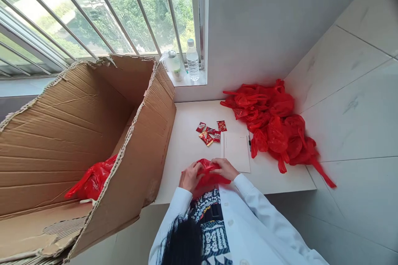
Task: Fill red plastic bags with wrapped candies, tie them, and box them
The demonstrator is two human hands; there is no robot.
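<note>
At the near edge of the bench (pixel 186 149), the left hand (pixel 189 177) and the right hand (pixel 226 168) are holding a red plastic bag (pixel 211 180) between them, close in front of the person's body. The left grip is pinching the bag's upper left part, its fingers curling in; the right grip is pinching the upper right part, thumb and fingers nearly meeting on the plastic. The bag's mouth is facing away from the camera's clear view, so whether it is holding anything is impossible to tell.

Just beyond the hands, several small red packets (pixel 205 138) are lying in a loose cluster. To their right, a white booklet (pixel 236 152) is lying flat, with a dark pen (pixel 249 144) resting along its right edge. Farther right, a heap of red bags (pixel 276 128) is spreading toward the tiled wall.

On the left, a large cardboard box (pixel 152 145) is standing open, a red bundle (pixel 93 180) lying inside. On the far windowsill, a clear bottle (pixel 192 62) is standing upright beside a plastic-wrapped container (pixel 175 67).
</note>
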